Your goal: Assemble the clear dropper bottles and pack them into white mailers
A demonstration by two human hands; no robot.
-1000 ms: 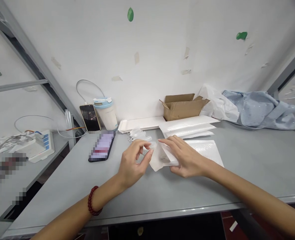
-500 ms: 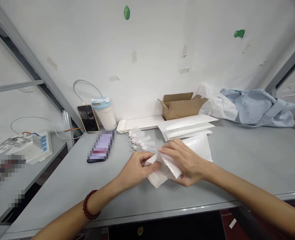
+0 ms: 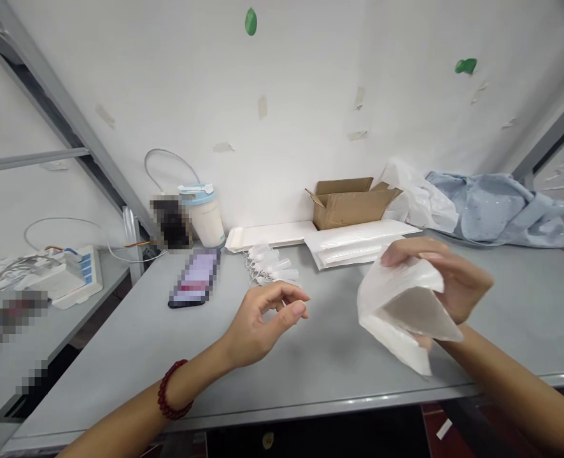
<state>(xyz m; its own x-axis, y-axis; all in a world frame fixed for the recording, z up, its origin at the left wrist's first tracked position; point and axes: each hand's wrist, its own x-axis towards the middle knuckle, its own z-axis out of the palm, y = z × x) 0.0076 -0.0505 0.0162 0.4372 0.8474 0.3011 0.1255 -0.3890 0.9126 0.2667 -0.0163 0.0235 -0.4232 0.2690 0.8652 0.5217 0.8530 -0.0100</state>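
My right hand [image 3: 461, 280] grips a white padded envelope [image 3: 382, 283] above the right half of the table. The envelope's mouth gapes toward me, and part of my fingers is hidden behind it. To the left, my left hand [image 3: 256, 327] hovers over the table with fingers loosely curled and the thumb apart, nothing in it. Just beyond it lies a cluster of small translucent white pieces with cords [image 3: 272, 267]. Behind the held envelope, more white padded envelopes [image 3: 327, 242] rest in a stack.
An open cardboard box [image 3: 353, 210] stands by the wall beside a long white box [image 3: 272, 235]. A lidded cup [image 3: 208, 219] and a phone [image 3: 193, 280] are at left. A plastic bag [image 3: 423, 200] and blue cloth [image 3: 487, 207] lie back right.
My left hand has let go of the white padded envelope. My right hand has carried it to the right, and its mouth now spreads wider.
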